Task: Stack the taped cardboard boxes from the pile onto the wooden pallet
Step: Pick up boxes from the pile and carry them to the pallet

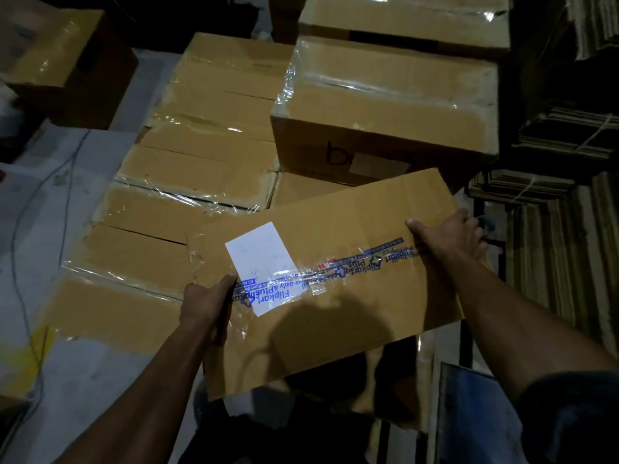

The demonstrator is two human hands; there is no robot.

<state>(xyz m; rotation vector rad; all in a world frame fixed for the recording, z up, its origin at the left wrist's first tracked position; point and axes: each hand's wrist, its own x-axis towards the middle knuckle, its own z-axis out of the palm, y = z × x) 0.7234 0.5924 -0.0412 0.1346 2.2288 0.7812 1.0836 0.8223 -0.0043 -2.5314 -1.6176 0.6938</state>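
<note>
Two bare forearms reach forward from the bottom edge, each ending at one end of a held box (335, 289). Left hand (204, 303): thumb lies on the top face, fingers curl around the left end. Between the hands, the box is tilted, its top carrying a white label (261, 266) just beside the left thumb and a strip of blue-printed tape (335, 269) running end to end. Right hand (452, 236): thumb on top, fingers wrapped over the right end. Beyond the left hand, a row of flat boxes (174, 202) under clear tape lies on the pale floor (50, 202). Beyond the right hand, a taller box (385, 102) sits on that layer. Right of the right hand, bundled flat cardboard (569, 135) is stacked.
</note>
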